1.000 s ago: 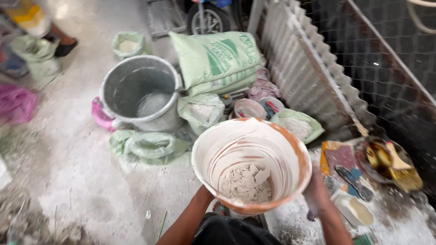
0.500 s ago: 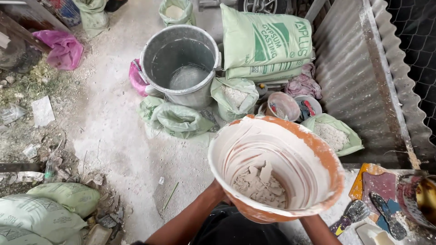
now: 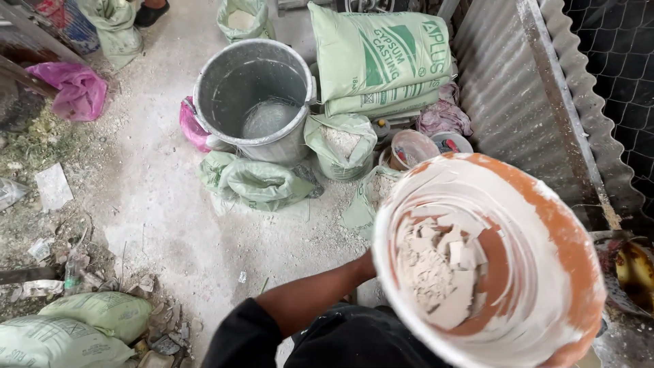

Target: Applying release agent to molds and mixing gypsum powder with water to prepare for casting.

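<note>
I hold up an orange plastic bowl, smeared white inside, close to the camera at the lower right. Broken pieces of dried plaster lie in its bottom. My left hand reaches the bowl's left rim from below and grips it; most of the hand is hidden behind the bowl. My right hand is hidden by the bowl and does not show.
A grey metal bucket with a little water stands on the dusty floor ahead. Around it are open green sacks of white powder, stacked green printed sacks, a small bowl, a pink bag and corrugated metal sheet.
The bowl has come closer to the camera and moved to the lower right. The view has shifted left and down; my right arm has dropped out of sight.
</note>
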